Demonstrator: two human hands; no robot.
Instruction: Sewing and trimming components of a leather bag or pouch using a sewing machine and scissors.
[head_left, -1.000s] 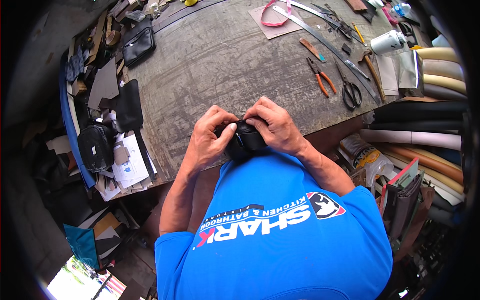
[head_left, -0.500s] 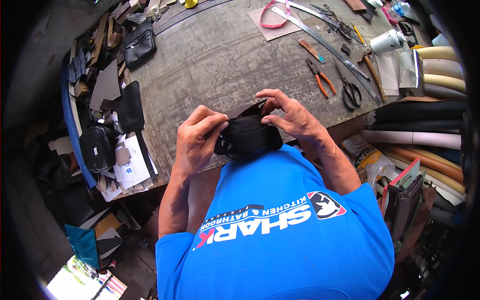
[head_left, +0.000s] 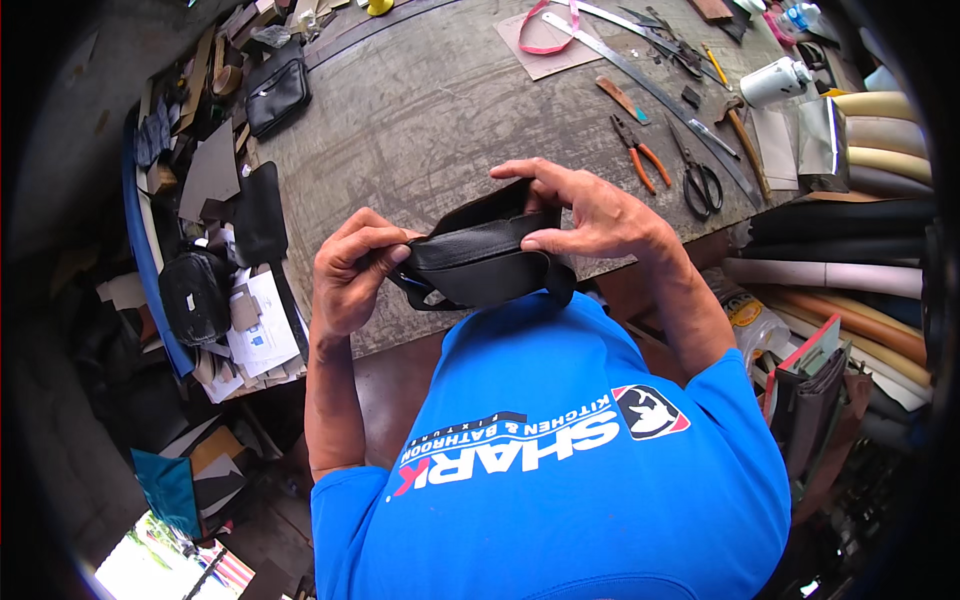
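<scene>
A small black leather bag [head_left: 470, 262] is held up at the near edge of the worktable, close to my blue shirt. Its far panel stands raised, so the top gapes toward the table. My left hand [head_left: 352, 262] pinches the bag's left corner between thumb and fingers. On the other side my right hand [head_left: 595, 215] grips the right end, thumb on the near side and the forefinger stretched along the raised panel. Some of the right fingers are hidden inside or behind the bag. A black strap or flap hangs at the bag's near side.
Orange-handled pliers [head_left: 640, 155], black scissors [head_left: 700, 185], a hammer [head_left: 745, 145] and a long steel ruler [head_left: 650, 85] lie right of the bag. Black bags [head_left: 278, 92] and papers [head_left: 262, 330] line the left edge. Rolls of material [head_left: 830, 275] are stacked at the right.
My left hand has moved left and slightly down. The bag now stretches wider between my hands and tilts, with its far panel lifted higher and the opening showing more.
</scene>
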